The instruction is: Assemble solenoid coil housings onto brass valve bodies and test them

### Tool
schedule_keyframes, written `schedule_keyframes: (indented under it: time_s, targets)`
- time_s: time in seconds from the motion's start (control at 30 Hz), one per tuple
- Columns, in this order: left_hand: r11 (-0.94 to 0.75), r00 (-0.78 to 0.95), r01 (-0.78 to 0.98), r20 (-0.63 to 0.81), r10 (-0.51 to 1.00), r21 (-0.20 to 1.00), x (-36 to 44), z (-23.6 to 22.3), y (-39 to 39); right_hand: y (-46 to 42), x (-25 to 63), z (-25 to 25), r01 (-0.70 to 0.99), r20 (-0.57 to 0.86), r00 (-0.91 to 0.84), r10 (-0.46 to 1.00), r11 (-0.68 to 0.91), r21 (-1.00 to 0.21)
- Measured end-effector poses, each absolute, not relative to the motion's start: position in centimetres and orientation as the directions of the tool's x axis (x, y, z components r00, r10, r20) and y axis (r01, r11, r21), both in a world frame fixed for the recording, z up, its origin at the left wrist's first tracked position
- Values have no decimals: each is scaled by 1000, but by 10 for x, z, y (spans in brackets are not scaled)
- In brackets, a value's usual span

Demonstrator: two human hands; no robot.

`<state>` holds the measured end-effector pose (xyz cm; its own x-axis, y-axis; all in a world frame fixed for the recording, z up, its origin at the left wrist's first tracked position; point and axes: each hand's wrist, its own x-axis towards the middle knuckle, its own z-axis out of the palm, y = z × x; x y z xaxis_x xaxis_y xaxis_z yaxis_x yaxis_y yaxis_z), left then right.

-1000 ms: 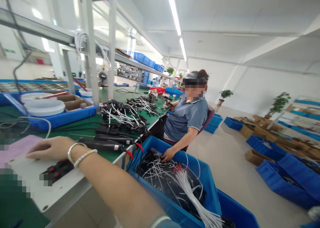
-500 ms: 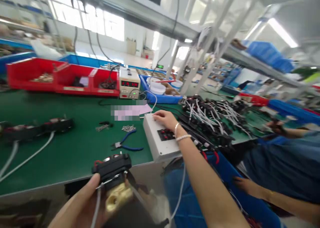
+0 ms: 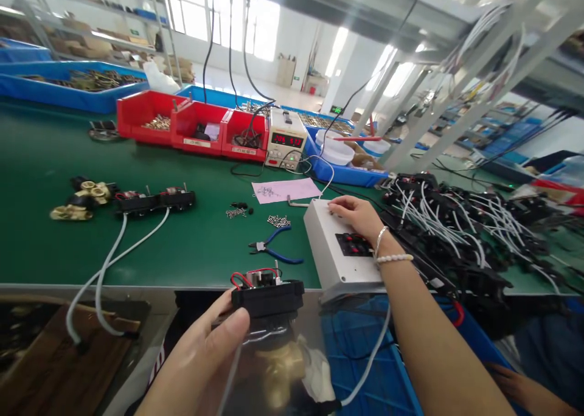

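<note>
My left hand (image 3: 205,349) holds an electric valve at the table's front edge. The valve has a black actuator housing (image 3: 269,298) with red wires and small parts exposed on top. Below it a brass body (image 3: 283,370) shows blurred. A white cable hangs from it. My right hand (image 3: 358,218) rests at the far end of a white control box (image 3: 323,246), fingertips pinched on a small knob or switch that they largely hide. Blue-handled cutters (image 3: 276,246) lie left of the box, beside small screws (image 3: 278,221).
Two more black actuators (image 3: 155,202) with cables and brass fittings (image 3: 84,197) lie left. Red bins (image 3: 196,124) and a power supply (image 3: 286,139) with lit digits stand behind. Cabled black units (image 3: 438,221) pile up right. Another person's hand (image 3: 511,379) is at lower right.
The view has swung left, so the table things appear further right. The held valve has turned, its brass end no longer facing me. The right hand stays on the box; the power supply's digits read differently.
</note>
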<state>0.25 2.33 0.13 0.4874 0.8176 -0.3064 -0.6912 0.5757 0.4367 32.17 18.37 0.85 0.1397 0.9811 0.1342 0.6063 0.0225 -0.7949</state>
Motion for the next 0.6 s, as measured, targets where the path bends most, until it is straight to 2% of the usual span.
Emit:
schedule_keyframes:
  time_s: [0.13,0.27,0.43,0.5,0.6]
  targets:
    - [589,458,-657,-370,808,471,3,7,23,182,320,10,609,133,150,980,14,-793]
    - [589,433,-674,-409,804,446,0,8,25,182,319,12,604,142,154,978,20,-796]
    - [689,551,-601,-414,725,407,-3,13,31,181,317,15,593,151,167,974,23,-805]
    - [697,570,-612,-402,717,375,-4,15,31,180,316,16,591,154,176,972,21,-807]
    - [734,637,-632,-372,675,250,-3,20,30,179,314,17,593,155,184,971,17,-805]
